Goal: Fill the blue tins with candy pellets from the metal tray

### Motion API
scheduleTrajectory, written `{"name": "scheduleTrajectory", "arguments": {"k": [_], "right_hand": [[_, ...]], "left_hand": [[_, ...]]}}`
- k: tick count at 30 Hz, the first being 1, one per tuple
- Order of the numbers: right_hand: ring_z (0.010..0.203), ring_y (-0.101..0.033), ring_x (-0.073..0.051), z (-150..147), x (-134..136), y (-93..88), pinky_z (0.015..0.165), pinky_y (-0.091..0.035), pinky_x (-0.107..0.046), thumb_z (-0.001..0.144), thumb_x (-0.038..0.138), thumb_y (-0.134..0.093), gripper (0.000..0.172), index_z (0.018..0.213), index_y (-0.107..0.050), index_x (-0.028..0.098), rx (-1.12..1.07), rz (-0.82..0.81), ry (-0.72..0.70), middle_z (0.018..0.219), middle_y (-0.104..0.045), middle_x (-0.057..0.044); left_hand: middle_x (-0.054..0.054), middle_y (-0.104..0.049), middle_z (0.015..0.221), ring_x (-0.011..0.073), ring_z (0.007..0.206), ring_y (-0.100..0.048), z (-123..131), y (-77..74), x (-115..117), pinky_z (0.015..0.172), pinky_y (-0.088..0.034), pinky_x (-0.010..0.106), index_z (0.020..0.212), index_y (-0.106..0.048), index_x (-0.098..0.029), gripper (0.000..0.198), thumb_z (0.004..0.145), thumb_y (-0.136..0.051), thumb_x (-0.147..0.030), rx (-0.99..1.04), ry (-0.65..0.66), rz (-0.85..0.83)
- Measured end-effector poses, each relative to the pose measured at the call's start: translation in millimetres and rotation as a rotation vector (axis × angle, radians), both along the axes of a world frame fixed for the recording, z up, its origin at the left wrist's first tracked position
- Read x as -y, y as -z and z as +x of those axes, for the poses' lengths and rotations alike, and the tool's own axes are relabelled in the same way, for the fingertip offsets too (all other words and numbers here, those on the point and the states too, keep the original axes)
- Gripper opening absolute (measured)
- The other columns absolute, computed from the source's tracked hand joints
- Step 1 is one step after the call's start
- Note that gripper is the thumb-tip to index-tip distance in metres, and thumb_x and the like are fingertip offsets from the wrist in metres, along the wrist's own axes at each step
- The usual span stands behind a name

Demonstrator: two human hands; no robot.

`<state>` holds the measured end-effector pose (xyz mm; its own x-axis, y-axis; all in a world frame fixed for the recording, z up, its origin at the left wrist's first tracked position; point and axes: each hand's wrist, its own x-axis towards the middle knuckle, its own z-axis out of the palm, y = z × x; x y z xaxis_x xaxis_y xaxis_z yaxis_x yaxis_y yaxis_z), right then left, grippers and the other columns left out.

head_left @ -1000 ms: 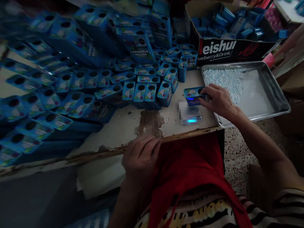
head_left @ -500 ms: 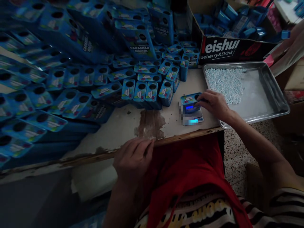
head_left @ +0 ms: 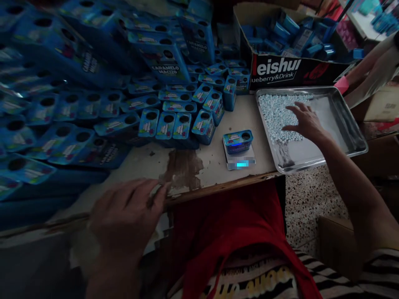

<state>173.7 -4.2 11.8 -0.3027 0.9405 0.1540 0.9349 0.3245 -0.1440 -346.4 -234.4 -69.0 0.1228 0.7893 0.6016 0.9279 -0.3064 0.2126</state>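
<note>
"Where is the blue container (head_left: 238,143), and how does it look?"

"It sits on the small scale (head_left: 231,158), near the front edge of the table (head_left: 215,168); it is glossy blue with rounded corners, white lettering and a dark round spot at the right of its top; a brighter blue streak crosses its near side, just under the rim."

"And the candies (head_left: 274,112)?"

"Small and rounded, white to pale blue; they lie loosely spread over the left part of the metal tray (head_left: 338,124), just beside the scale."

"What about the hands?"

"The right hand (head_left: 308,122) is over the candies, thumb and fingers spread apart; the left hand (head_left: 131,207) is at the table edge, fingers curled; it is blurred, so I cannot tell whether it pinches anything."
</note>
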Motion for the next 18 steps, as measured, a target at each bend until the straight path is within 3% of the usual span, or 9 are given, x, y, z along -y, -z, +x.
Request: {"name": "scheduleTrajectory", "arguments": {"k": [2, 5, 8, 11, 13, 16, 18], "right_hand": [[0.150, -0.052, -0.045, -14.0, -37.5, 13.1, 0.122, -0.043, -0.065, 0.103, 0.052, -0.074, 0.057, 0.153, -0.067, 0.024, 0.034, -0.069, -0.153, 0.163, -0.062, -0.019], [0.150, -0.052, -0.040, -45.9, -85.6, 31.5, 0.126, -0.040, -0.061, 0.110, 0.033, -0.054, 0.048, 0.154, -0.064, 0.017, 0.037, -0.093, -0.268, 0.157, -0.066, -0.020], [0.152, -0.049, -0.040, -63.9, -106.1, 50.4, 0.126, -0.039, -0.061, 0.111, 0.033, -0.046, 0.053, 0.159, -0.058, 0.014, 0.088, -0.093, -0.319, 0.163, -0.061, -0.022], [0.153, -0.047, -0.045, -61.8, -96.1, 68.1, 0.123, -0.039, -0.066, 0.112, 0.039, -0.044, 0.056, 0.161, -0.056, 0.015, 0.125, -0.031, -0.261, 0.168, -0.055, -0.024], [0.147, -0.051, -0.047, -55.6, -80.8, 76.0, 0.117, -0.043, -0.067, 0.111, 0.043, -0.047, 0.052, 0.153, -0.063, 0.016, 0.131, 0.007, -0.182, 0.163, -0.058, -0.026], [0.130, -0.062, -0.046, -44.6, -59.1, 77.7, 0.104, -0.051, -0.061, 0.107, 0.040, -0.053, 0.038, 0.131, -0.072, 0.017, 0.119, -0.035, -0.128, 0.140, -0.071, -0.027], [0.114, -0.068, -0.043, -33.8, -49.1, 71.1, 0.097, -0.053, -0.057, 0.103, 0.037, -0.060, 0.024, 0.114, -0.073, 0.019, 0.070, -0.086, -0.011, 0.116, -0.077, -0.023]], "left_hand": [[0.009, -0.082, 0.104, 0.0300, 0.097, -0.075, 9.5, -9.7, -5.1, 0.097, -0.058, 0.046, 0.111, -0.075, -0.023, 0.017, 0.100, -0.081, -0.033, -0.188, -0.018, 0.097], [0.010, -0.083, 0.105, 0.0287, 0.094, -0.077, 29.5, -23.6, -2.8, 0.095, -0.060, 0.043, 0.113, -0.074, -0.018, 0.020, 0.098, -0.084, -0.026, -0.261, 0.010, 0.131], [0.010, -0.083, 0.101, 0.0271, 0.091, -0.078, 42.1, -27.2, 12.0, 0.096, -0.062, 0.043, 0.111, -0.074, -0.016, 0.022, 0.095, -0.087, -0.020, -0.254, 0.033, 0.148], [0.008, -0.084, 0.101, 0.0266, 0.092, -0.080, 47.6, -19.7, 26.7, 0.099, -0.064, 0.046, 0.114, -0.074, -0.019, 0.026, 0.092, -0.089, -0.019, -0.184, 0.010, 0.123], [0.007, -0.084, 0.104, 0.0274, 0.095, -0.080, 52.2, -11.9, 28.8, 0.099, -0.066, 0.046, 0.116, -0.074, -0.020, 0.028, 0.092, -0.089, -0.018, -0.150, 0.013, 0.093], [0.007, -0.084, 0.110, 0.0271, 0.103, -0.081, 61.8, -2.7, 19.1, 0.102, -0.065, 0.045, 0.119, -0.076, -0.021, 0.026, 0.095, -0.086, -0.018, -0.141, 0.081, 0.073], [0.007, -0.084, 0.112, 0.0267, 0.107, -0.080, 66.1, -0.5, 9.4, 0.108, -0.063, 0.045, 0.117, -0.079, -0.023, 0.020, 0.099, -0.082, -0.019, -0.121, 0.101, 0.049]]}}
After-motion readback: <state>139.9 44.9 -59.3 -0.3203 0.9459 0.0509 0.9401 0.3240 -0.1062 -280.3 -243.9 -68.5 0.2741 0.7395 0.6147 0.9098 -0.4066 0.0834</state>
